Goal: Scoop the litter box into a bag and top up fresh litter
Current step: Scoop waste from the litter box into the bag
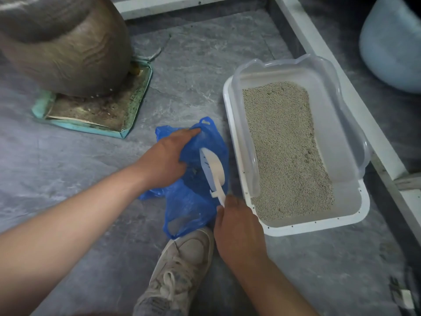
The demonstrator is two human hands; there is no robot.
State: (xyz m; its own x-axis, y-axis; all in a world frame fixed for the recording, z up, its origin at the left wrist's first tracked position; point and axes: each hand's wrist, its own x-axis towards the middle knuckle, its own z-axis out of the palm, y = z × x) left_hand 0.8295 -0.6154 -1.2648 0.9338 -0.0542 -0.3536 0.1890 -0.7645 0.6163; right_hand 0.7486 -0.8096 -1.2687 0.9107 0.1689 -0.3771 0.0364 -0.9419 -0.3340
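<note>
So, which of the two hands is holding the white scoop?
The right hand grips the white scoop by its handle, its head inside the blue bag. The left hand only holds the bag's mouth open.

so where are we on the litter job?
Scooping stage. Right hand holds the white scoop head-down in the blue bag; left hand holds the bag open. Litter box surface looks even. No fresh litter supply is visible, so top-up remains.

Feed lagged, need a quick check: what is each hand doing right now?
Left hand: holding the bag open, fingers on its rim.
Right hand: gripping the scoop handle, scoop head inside the bag.
</note>
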